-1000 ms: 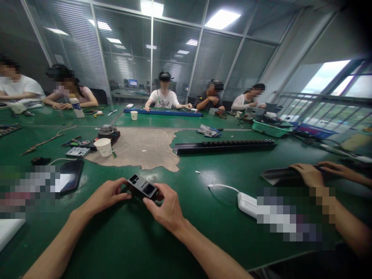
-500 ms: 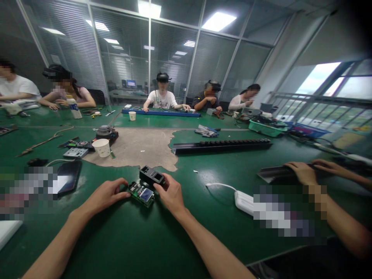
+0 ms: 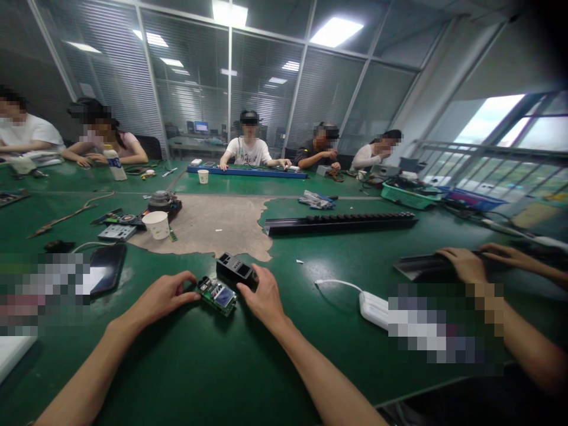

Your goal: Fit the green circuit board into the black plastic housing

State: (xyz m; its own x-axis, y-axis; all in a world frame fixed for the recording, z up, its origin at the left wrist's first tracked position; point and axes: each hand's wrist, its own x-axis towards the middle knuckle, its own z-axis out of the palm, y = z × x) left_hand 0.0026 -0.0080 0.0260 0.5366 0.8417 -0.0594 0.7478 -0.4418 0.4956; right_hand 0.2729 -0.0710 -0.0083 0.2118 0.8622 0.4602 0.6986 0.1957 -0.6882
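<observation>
While half-curled left hand (image 3: 171, 290) touches board (image 3: 218, 297) — right hand (image 3: 265, 299) grips cover (image 3: 234, 270).

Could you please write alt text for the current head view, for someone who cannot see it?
A person's left hand holds a green circuit board with a small screen, and the right hand holds a black housing with cutouts just beyond it. Below is a green tabletop; co-workers sit along its far side.

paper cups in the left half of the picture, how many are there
2. The nearer paper cup stands at the left of the brown patch; the farther paper cup is just in front of the blue bar. Others may be hidden.
</observation>
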